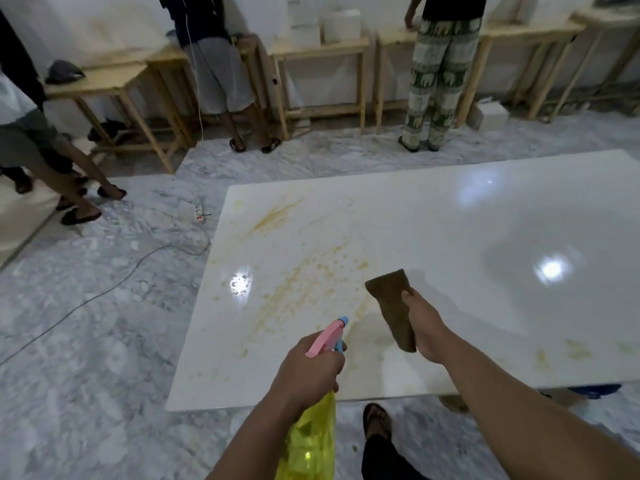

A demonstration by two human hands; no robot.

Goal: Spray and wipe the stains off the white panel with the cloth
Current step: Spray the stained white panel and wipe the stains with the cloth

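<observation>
the panel (433,237) lies ahead of both grips, yellow stains (294,282) spread just beyond the left one, so this looks like the spraying step, wiping not yet begun. next, i judge, squeeze the trigger over the stains, then bring the cloth (393,306) down leftward. left hand (308,368) is clenched round the bottle (311,441), nozzle forward; right hand (424,327) grasps the cloth above the panel.

Dim indoor light, three bright glare spots on glossy white panel (450,237), soft blur, wide-angle edge bending
</observation>
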